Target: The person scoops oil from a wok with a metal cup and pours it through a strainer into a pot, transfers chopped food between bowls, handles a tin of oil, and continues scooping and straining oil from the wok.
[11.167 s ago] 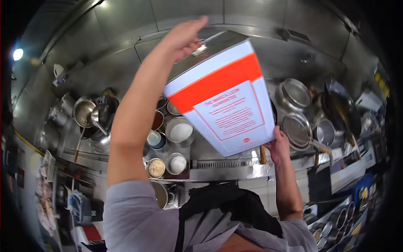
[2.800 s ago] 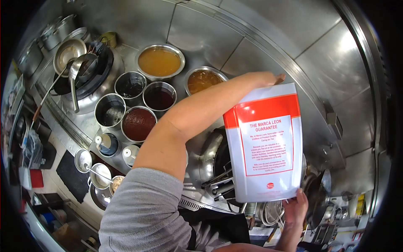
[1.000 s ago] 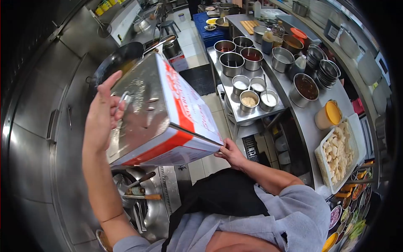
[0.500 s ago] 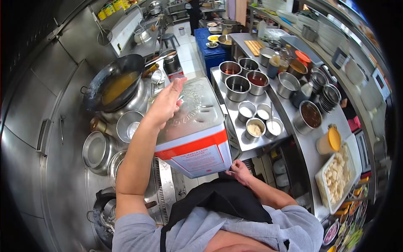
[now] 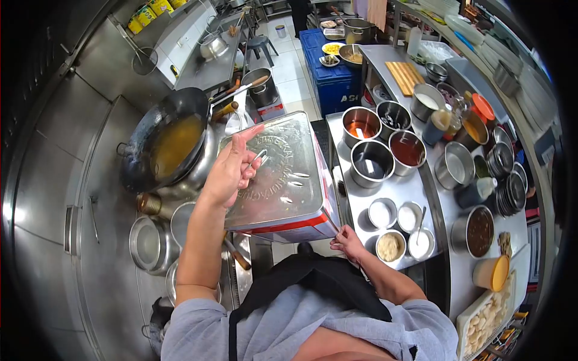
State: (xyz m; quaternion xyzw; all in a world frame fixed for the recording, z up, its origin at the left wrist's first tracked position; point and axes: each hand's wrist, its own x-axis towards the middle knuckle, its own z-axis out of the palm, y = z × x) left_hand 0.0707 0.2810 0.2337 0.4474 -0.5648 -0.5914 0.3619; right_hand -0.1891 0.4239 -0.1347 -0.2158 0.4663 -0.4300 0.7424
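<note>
A large square metal tin [image 5: 283,192] with a stamped top and a red-and-white side is held up in front of my body. My left hand [image 5: 232,168] is closed around the small wire handle [image 5: 261,157] on its top. Down at the near right corner, my right hand [image 5: 348,243] is closed on the tin's lower edge; its fingertips are partly hidden. Left of the tin, a black wok [image 5: 162,138] holds yellowish liquid [image 5: 176,147].
Steel pots of dark and red liquids [image 5: 371,162] and small pots of white powder [image 5: 382,213] stand on the right counter. A tray of pale pieces [image 5: 486,319] lies near right. A blue chest [image 5: 325,78] stands ahead, with a person [image 5: 300,15] beyond.
The tin has tipped, so more of its top and less of its printed side shows. Both hands keep hold of it. My view has shifted, bringing the right counter closer.
</note>
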